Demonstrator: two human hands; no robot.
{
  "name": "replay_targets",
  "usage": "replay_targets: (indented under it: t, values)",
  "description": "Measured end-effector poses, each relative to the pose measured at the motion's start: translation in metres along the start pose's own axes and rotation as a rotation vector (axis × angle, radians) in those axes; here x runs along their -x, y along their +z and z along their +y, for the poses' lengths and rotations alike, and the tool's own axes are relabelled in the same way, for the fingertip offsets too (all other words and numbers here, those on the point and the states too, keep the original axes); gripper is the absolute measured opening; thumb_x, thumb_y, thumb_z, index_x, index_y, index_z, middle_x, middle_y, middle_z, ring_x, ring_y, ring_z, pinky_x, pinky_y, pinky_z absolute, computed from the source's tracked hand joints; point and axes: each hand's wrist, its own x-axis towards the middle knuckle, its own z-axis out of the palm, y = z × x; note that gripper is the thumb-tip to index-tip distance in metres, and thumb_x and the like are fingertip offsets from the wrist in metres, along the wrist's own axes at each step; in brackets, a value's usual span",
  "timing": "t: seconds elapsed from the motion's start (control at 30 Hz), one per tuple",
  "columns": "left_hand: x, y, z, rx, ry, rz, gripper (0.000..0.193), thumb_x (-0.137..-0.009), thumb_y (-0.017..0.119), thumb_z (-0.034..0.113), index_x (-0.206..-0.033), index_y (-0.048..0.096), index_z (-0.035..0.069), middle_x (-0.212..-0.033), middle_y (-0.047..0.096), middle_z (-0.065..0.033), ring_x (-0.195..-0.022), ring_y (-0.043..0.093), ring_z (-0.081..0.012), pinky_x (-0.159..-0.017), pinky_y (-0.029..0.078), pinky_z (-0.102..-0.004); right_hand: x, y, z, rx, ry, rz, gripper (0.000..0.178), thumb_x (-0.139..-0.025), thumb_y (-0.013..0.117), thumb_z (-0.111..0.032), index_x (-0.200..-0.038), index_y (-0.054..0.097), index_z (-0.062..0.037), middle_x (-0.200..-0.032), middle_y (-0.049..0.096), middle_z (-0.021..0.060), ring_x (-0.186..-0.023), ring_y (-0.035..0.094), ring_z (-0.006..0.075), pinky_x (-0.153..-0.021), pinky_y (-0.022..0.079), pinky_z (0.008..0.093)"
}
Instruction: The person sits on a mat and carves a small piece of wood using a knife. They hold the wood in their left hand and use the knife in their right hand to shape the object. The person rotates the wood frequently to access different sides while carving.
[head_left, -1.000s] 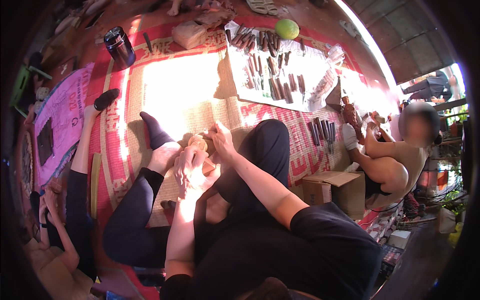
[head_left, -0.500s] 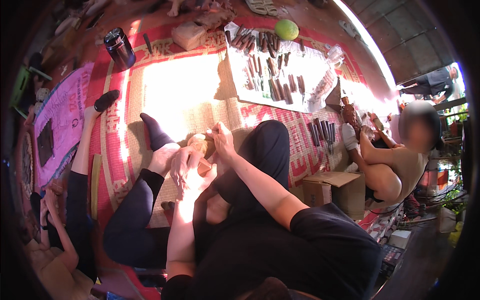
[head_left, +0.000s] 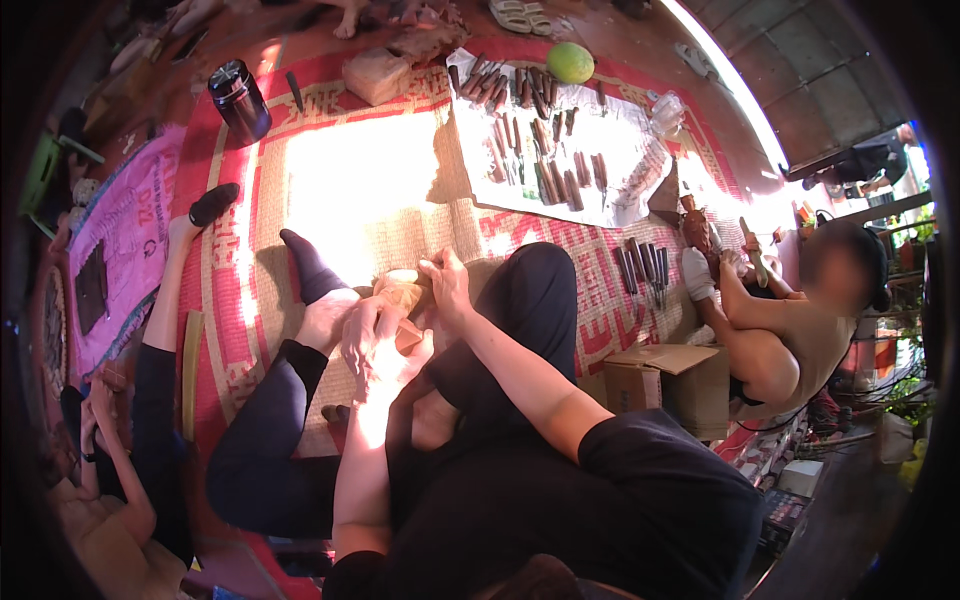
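I sit cross-legged on a woven red and tan mat (head_left: 350, 190). My left hand (head_left: 375, 345) is wrapped around a small pale wooden carving (head_left: 402, 292) held over my lap. My right hand (head_left: 445, 282) grips the far side of the same piece, fingers closed; a thin tool may be in it, but the fingers hide it. Both hands touch the wood and sit close together above my left foot in its dark sock (head_left: 305, 262).
A white cloth (head_left: 620, 150) with several wooden-handled chisels (head_left: 540, 130) lies ahead, a green round fruit (head_left: 571, 62) beyond it. A dark metal flask (head_left: 238, 96) stands far left. A person (head_left: 790, 320) carves at right near a cardboard box (head_left: 660, 375). Another person's leg (head_left: 170, 300) lies left.
My hands shifted slightly on the carving, which turned a little. The person at right lowered and moved their arms.
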Motion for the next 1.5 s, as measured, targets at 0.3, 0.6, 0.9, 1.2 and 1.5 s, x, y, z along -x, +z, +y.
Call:
replay_targets:
  t: [0.3, 0.6, 0.9, 1.2, 1.5]
  values:
    - [0.004, -0.002, -0.007, 0.009, -0.056, 0.041, 0.037, -0.062, 0.082, 0.019, -0.089, 0.058, 0.009, -0.096, 0.056, -0.0111, -0.087, 0.06, -0.0336, -0.076, 0.051, -0.0467, 0.023, -0.007, -0.029, -0.181, 0.196, -0.161, 0.026, -0.089, 0.069, -0.02, -0.088, 0.056, 0.0017, -0.076, 0.062, 0.013, -0.072, 0.059, 0.0211, -0.069, 0.047, 0.0372]
    - [0.007, -0.001, -0.004, -0.006, -0.03, 0.032, 0.036, -0.062, 0.082, 0.018, -0.087, 0.059, 0.01, -0.096, 0.057, -0.0116, -0.089, 0.06, -0.0354, -0.078, 0.051, -0.0462, 0.006, -0.008, -0.034, -0.395, 0.315, -0.082, 0.023, -0.09, 0.066, -0.018, -0.083, 0.053, -0.0011, -0.073, 0.057, 0.0061, -0.065, 0.053, 0.0148, -0.06, 0.045, 0.0325]
    - [0.0, 0.0, -0.001, -0.048, -0.1, 0.088, 0.037, -0.06, 0.084, 0.016, -0.088, 0.06, 0.009, -0.093, 0.056, -0.0107, -0.085, 0.062, -0.0317, -0.073, 0.054, -0.0443, 0.013, -0.002, -0.015, -0.094, 0.135, -0.051, 0.025, -0.089, 0.069, -0.02, -0.085, 0.056, 0.0012, -0.075, 0.064, 0.0143, -0.071, 0.058, 0.021, -0.067, 0.047, 0.0369]
    - [0.004, -0.001, -0.006, -0.045, -0.103, 0.081, 0.036, -0.061, 0.083, 0.016, -0.088, 0.059, 0.009, -0.096, 0.056, -0.0104, -0.085, 0.061, -0.0321, -0.072, 0.054, -0.0442, 0.021, -0.001, -0.03, -0.287, 0.213, -0.186, 0.021, -0.091, 0.068, -0.017, -0.091, 0.055, 0.0004, -0.08, 0.062, 0.0081, -0.073, 0.057, 0.0178, -0.069, 0.047, 0.0347]
    - [0.004, 0.004, 0.006, -0.025, -0.036, 0.016, 0.035, -0.065, 0.081, 0.025, -0.087, 0.058, 0.009, -0.096, 0.057, -0.0114, -0.089, 0.06, -0.035, -0.079, 0.05, -0.048, -0.015, 0.0, 0.012, -0.312, 0.199, -0.011, 0.026, -0.089, 0.068, -0.022, -0.087, 0.056, 0.0015, -0.076, 0.06, 0.0117, -0.072, 0.057, 0.02, -0.068, 0.047, 0.0365]
